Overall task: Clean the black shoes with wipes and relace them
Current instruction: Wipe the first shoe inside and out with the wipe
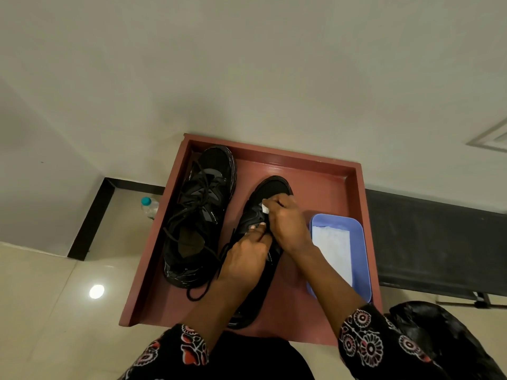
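Two black shoes lie on a reddish-brown tray. The left shoe has loose black laces trailing over the tray. The right shoe lies under both my hands. My right hand pinches a small white wipe against the shoe's upper near the toe. My left hand grips the shoe's middle at the lace area, fingers curled. The shoe's heel is hidden under my left forearm.
A blue plastic tub holding white wipes sits on the tray's right side. A plastic bottle with a teal cap stands on the floor left of the tray. A white wall rises just behind the tray.
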